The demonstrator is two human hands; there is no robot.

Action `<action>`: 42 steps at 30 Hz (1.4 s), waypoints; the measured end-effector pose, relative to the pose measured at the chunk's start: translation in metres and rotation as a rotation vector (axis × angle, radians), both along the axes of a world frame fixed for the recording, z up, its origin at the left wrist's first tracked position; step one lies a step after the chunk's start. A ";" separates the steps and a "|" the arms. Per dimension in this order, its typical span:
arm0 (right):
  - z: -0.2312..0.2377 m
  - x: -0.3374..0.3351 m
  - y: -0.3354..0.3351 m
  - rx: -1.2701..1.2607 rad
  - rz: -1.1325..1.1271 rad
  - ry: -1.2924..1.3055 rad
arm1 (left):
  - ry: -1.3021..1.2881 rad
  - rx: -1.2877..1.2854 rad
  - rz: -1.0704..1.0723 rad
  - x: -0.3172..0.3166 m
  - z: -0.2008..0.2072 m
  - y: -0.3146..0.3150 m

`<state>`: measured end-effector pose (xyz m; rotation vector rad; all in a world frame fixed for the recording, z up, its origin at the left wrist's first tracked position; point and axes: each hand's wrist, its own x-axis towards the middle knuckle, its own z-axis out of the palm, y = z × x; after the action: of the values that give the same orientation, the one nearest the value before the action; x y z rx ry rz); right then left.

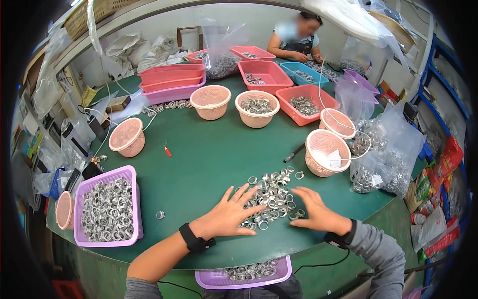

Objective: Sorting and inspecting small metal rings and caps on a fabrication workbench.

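Note:
A loose heap of silver metal rings (273, 192) lies on the green table in front of me. My left hand (226, 213) rests over the heap's left side, palm down, fingers spread, touching or just above some rings. At the heap's right edge is my right hand (318, 212), thumb and fingers apart and curved around a few rings, gripping none. A single ring (160, 215) sits apart, left of my left forearm. Below the table's front edge, a purple basket (209, 279) on my lap holds more rings. Each wrist wears a black band.
A purple basket (139, 219) full of rings stands at the left. Pink baskets (211, 112) and red trays (264, 74) line the far side. Clear bags of rings (381, 154) sit at the right, near a black pen (294, 153). A person (296, 40) works at the far end.

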<state>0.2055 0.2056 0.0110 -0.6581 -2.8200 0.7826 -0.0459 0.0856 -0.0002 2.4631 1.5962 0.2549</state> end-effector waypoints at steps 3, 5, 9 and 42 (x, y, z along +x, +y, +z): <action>0.006 0.011 -0.009 -0.201 -0.170 -0.101 | -0.028 -0.020 -0.006 -0.004 0.010 0.002; -0.008 0.012 -0.009 -0.384 -0.282 -0.108 | -0.010 -0.005 -0.023 0.002 0.015 0.010; -0.029 -0.006 -0.013 -0.816 -0.285 0.119 | 0.052 0.004 -0.061 0.029 0.010 0.031; -0.018 -0.056 -0.017 -0.481 -0.095 -0.061 | 0.146 -0.001 -0.092 0.008 -0.008 -0.030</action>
<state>0.1491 0.1885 -0.0070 -0.8826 -2.6356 1.4620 -0.0375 0.0557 -0.0082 2.5995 1.5294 0.0613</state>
